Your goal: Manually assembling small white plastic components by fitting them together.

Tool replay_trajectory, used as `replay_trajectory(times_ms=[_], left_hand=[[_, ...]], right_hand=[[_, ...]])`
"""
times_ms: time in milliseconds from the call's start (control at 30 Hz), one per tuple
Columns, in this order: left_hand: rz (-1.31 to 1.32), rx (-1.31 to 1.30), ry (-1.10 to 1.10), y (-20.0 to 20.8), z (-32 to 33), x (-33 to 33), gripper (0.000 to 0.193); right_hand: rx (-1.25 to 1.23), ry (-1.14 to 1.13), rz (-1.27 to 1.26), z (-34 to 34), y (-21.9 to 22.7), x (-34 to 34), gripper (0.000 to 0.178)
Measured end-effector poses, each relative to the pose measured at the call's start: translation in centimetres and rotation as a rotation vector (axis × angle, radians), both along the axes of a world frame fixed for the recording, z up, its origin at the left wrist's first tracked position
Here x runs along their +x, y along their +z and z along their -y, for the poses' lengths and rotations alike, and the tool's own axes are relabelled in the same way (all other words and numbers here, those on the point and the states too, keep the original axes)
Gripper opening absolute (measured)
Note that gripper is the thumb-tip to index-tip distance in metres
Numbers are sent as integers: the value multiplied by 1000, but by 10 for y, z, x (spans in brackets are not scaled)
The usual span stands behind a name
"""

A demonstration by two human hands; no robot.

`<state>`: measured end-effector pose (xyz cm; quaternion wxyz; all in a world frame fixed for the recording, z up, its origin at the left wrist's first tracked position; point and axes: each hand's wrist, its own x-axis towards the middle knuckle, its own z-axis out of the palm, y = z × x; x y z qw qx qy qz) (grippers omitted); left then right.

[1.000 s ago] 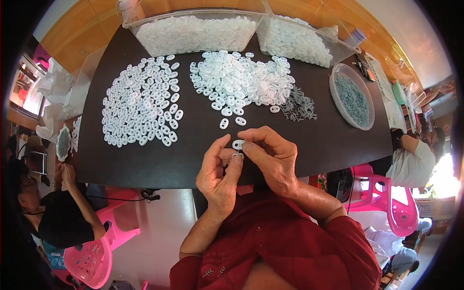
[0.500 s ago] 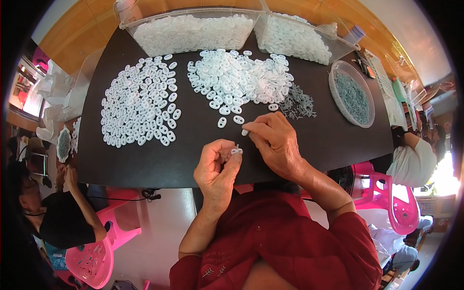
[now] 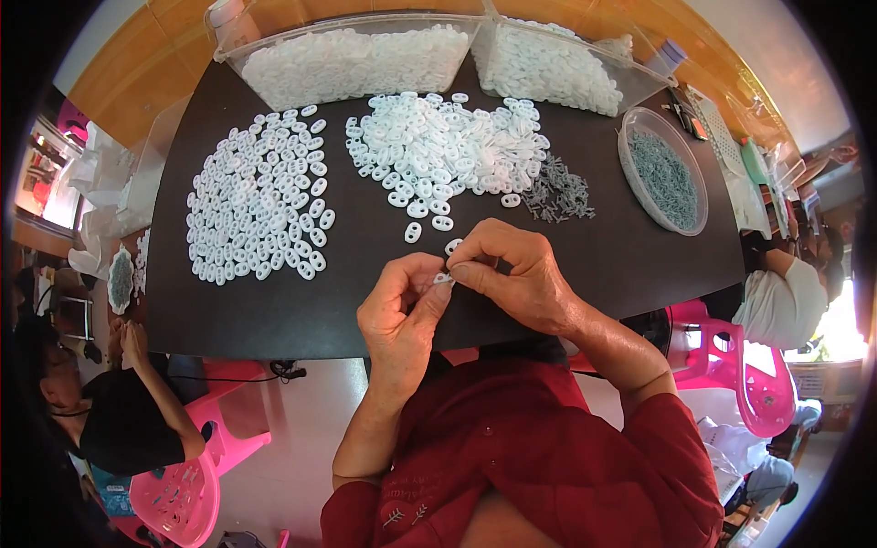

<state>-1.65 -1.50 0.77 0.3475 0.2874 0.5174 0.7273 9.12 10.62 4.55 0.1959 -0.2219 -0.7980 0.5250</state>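
Pinched between the thumb and fingers of my left hand [image 3: 402, 315] is a small white oval piece with two holes [image 3: 442, 278]. My right hand [image 3: 516, 274] meets it there, thumb and forefinger pressed together at the piece's right end; what lies between those fingertips is hidden. Just beyond the right fingertips, another white two-hole piece [image 3: 453, 245] lies on the dark table, partly covered by the hand. Past the hands spreads a heap of white two-hole pieces [image 3: 438, 151], with a pile of small grey pins [image 3: 559, 192] at its right.
A second spread of white pieces [image 3: 256, 196] lies at the left. Clear bins [image 3: 356, 68] of white parts stand along the back. A round clear tub [image 3: 702, 219] of grey pins sits at the right. A person in black [image 3: 128, 406] sits at the left by a pink chair [image 3: 178, 502].
My right hand has drawn left and nearer, from a white piece on the table to the one in my left hand. That table piece stays behind. The view has shifted slightly.
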Motion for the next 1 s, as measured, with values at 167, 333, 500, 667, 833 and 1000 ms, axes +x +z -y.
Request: replay_trajectory(times_ms=[167, 333, 500, 667, 833, 1000], left_hand=[[-28, 5, 36, 1, -1, 2, 33], [-145, -49, 15, 1, 1, 0, 36], [-112, -14, 37, -2, 2, 3, 34], [-198, -14, 82, -2, 1, 0, 26], [-342, -43, 78, -5, 2, -4, 21], [-426, -89, 66, 2, 2, -5, 27]], right_hand=[[-19, 18, 11, -1, 1, -1, 3], [64, 41, 35, 0, 0, -1, 4], [-126, 1, -18, 7, -3, -3, 5], [-256, -24, -15, 8, -3, 0, 5], [-204, 30, 12, 3, 3, -2, 6], [-94, 56, 43, -1, 3, -3, 5]])
